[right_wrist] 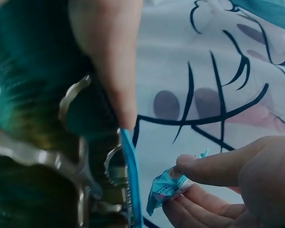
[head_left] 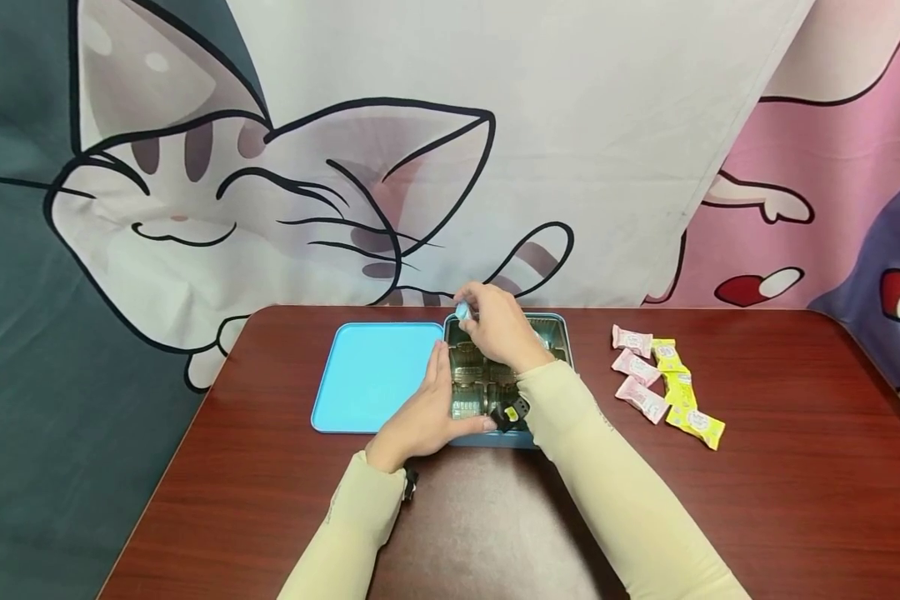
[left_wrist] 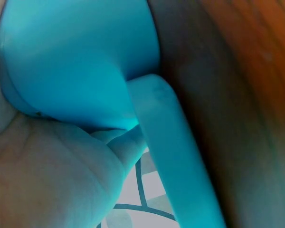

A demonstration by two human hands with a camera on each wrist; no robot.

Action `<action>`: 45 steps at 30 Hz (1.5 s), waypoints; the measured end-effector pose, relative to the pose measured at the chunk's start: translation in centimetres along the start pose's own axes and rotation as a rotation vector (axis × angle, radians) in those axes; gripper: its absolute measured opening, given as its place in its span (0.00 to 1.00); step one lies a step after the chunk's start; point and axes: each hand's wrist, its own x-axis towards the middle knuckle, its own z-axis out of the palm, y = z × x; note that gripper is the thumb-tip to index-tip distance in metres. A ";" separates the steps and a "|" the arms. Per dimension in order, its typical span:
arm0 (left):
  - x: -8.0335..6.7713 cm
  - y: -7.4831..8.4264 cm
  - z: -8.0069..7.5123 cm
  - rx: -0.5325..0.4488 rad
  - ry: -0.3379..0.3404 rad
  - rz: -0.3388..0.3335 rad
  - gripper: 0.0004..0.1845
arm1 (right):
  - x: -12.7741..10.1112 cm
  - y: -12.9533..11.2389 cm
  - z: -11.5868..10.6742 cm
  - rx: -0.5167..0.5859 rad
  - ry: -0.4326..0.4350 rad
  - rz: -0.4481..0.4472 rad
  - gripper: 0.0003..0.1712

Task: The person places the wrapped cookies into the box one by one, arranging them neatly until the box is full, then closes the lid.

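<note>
My right hand pinches a small candy in a blue wrapper between thumb and fingers, above the far left corner of a blue tin box. Inside the box sits a clear plastic tray divided into compartments; my right hand and sleeve hide part of it. My left hand rests against the box's near left corner, its fingers straight along the left wall and the thumb along the front. The left wrist view shows the palm against the rounded blue box wall.
A light blue lid lies flat left of the box. To the right on the brown table are pink-wrapped candies and yellow-wrapped candies. A cat-print cloth hangs behind the table's far edge.
</note>
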 end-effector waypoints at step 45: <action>0.1 0.0 0.1 -0.011 0.007 -0.006 0.70 | 0.3 0.9 0.8 -0.151 -0.302 -0.075 0.22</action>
